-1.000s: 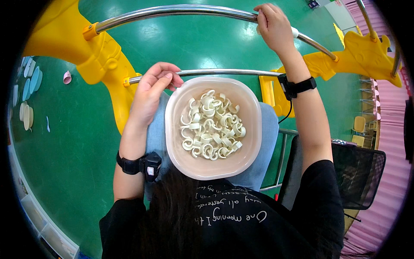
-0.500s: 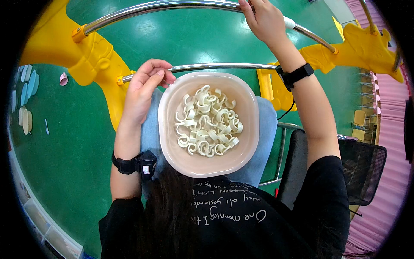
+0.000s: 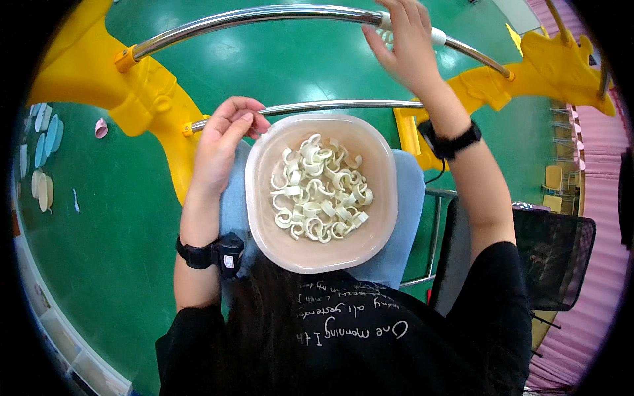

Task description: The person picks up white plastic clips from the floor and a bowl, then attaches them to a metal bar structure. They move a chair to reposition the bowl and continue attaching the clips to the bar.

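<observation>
A pale pink bowl (image 3: 261,228) rests on my lap, with many small white curled plastic hooks (image 3: 321,191) inside. My left hand (image 3: 228,138) is at the bowl's upper left rim, near the lower metal bar (image 3: 330,104). Its thumb and forefinger are pressed together; what they pinch, if anything, is hidden. My right hand (image 3: 409,49) reaches over the upper metal bar (image 3: 264,14), thumb apart from the fingers and fingertips over the bar. White hooks (image 3: 386,34) hang on this bar beside that hand, partly covered by it. A white sleeve-like piece (image 3: 438,36) sits on the bar just right of it.
Yellow plastic frame ends (image 3: 148,92) carry both bars. On the green floor (image 3: 125,211) at left lie blue trays (image 3: 49,138), a pink cup (image 3: 101,128) and a light blue spoon (image 3: 76,200). A black mesh chair (image 3: 555,257) stands at right, near a pink curtain (image 3: 594,277).
My right hand has moved slightly right and its thumb has come away from the bar, uncovering white hooks there. My left hand stays nearly where it was.
</observation>
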Action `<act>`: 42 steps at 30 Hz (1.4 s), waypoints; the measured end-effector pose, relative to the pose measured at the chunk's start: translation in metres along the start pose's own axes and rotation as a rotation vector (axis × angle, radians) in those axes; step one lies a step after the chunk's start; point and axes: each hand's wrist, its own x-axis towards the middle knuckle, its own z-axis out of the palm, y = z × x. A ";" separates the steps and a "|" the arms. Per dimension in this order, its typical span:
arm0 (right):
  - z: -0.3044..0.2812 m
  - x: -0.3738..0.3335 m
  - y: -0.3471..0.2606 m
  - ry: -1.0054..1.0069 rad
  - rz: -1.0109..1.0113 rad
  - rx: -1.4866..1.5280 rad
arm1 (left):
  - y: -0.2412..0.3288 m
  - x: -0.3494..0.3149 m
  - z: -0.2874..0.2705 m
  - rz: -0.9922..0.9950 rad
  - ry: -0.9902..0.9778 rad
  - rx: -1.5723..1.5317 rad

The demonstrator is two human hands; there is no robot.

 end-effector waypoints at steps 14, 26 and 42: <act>-0.027 -0.110 -0.104 -0.994 -0.171 0.396 | -0.001 -0.001 -0.003 0.012 0.001 -0.031; -0.030 -0.104 -0.098 -1.061 -0.036 0.420 | -0.001 -0.001 -0.003 0.016 -0.003 0.004; -0.034 -0.095 -0.080 -0.916 0.682 0.933 | -0.001 0.000 -0.004 0.016 -0.009 -0.007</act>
